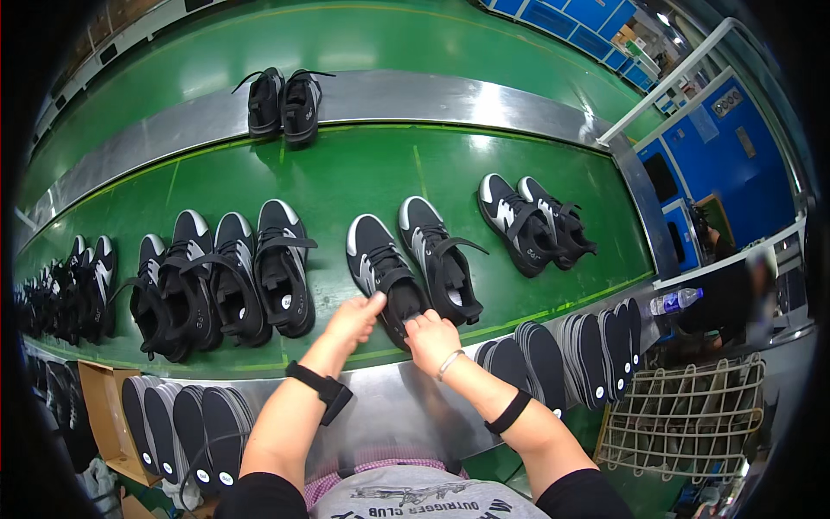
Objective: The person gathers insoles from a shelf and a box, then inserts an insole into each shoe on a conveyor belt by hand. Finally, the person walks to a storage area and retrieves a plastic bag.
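In front of me a black sneaker with a pale grey toe lies on the green conveyor belt, its toe pointing away. My left hand has its thumb against the left side of the shoe's opening, with the fingers curled below. My right hand closes on the heel collar; whether its fingertips also hold something inside the opening is hidden. Just right of it sits a matching sneaker, its strap loose and a white round label visible inside. Another pair of sneakers rests farther right.
Several more sneakers line the belt on the left, and one pair stands on the far metal edge. Stacks of dark insoles and more insoles hang at the near edge. A bottle and a wire rack are at right.
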Available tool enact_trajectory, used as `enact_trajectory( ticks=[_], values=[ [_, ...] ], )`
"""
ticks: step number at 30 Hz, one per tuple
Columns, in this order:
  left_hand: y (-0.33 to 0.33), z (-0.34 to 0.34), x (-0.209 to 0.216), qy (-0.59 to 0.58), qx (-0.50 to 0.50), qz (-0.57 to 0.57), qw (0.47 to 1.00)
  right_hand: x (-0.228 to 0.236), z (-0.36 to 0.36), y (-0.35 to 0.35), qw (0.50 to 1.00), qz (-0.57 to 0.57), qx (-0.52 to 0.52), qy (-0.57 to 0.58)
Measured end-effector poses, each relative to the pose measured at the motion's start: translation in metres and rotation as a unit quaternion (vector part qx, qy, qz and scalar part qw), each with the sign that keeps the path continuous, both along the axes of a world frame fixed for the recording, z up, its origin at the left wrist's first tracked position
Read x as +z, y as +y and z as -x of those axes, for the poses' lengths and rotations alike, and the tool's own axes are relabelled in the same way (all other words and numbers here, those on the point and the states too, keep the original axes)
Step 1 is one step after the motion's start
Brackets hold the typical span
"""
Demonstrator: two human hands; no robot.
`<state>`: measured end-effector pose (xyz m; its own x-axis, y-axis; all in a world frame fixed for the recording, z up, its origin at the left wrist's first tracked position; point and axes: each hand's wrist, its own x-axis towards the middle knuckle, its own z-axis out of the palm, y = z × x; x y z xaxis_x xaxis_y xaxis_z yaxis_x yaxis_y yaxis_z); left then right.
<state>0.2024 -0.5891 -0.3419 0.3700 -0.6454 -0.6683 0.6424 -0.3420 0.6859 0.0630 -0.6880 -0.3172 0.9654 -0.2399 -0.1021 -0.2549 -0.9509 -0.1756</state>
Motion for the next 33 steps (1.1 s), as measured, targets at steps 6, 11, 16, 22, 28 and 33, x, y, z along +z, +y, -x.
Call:
enact_trajectory(
  ticks=[6,11,16,22,28,33],
  values=[
    [-0.012,-0.02,0.05,0.01,0.115,0.239,0.964,0.009,-0.014,-0.004,0.997,-0.003,-0.007,0.072],
    [-0.024,-0.012,0.032,-0.562,-0.185,0.13,0.796,0.023,0.02,-0.003,0.983,-0.041,-0.001,-0.181],
    [-0.033,0.018,0.035,-0.753,-0.175,-0.042,0.633,0.015,0.126,-0.021,0.966,-0.021,-0.211,-0.146],
    [-0.044,0.029,0.003,-0.778,-0.194,-0.02,0.597,0.005,0.2,-0.011,0.893,-0.052,-0.438,0.095],
    [-0.039,0.021,0.031,-0.733,-0.279,-0.105,0.612,0.012,0.187,-0.013,0.908,-0.012,-0.404,0.11],
    [-0.042,0.011,0.01,-0.76,-0.227,0.011,0.609,0.031,0.193,-0.022,0.931,0.017,-0.366,0.01]
  ],
)
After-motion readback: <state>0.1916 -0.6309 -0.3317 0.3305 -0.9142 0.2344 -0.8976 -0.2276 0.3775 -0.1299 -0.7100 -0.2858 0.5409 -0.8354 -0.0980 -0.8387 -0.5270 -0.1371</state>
